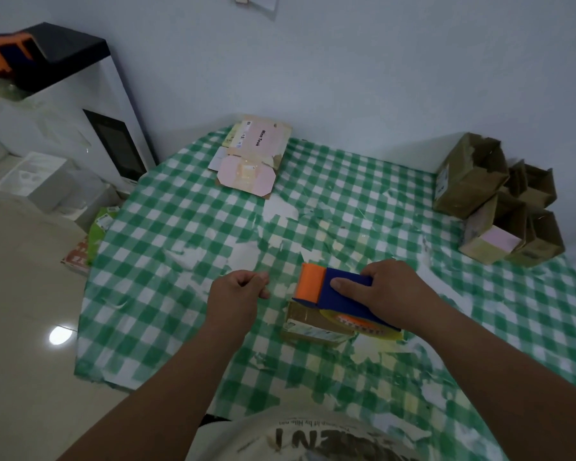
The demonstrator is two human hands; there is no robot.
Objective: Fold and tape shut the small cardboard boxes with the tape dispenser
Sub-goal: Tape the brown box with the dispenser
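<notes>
Tape dispenser [340, 294] is gripped from above by the right hand [389, 291] and rests on the small cardboard box [313, 324] near the front middle of the table [180, 227], while the left hand [240, 291] hovers just beside it, fingers curled, and I cannot tell if it pinches a tape end. To tape well, I think the left hand should steady the box while the dispenser pulls straight along the seam. Open cloth lies ahead, the flattened boxes [250, 158] and the box pile [499, 201] are well apart, and the left table edge is near.
</notes>
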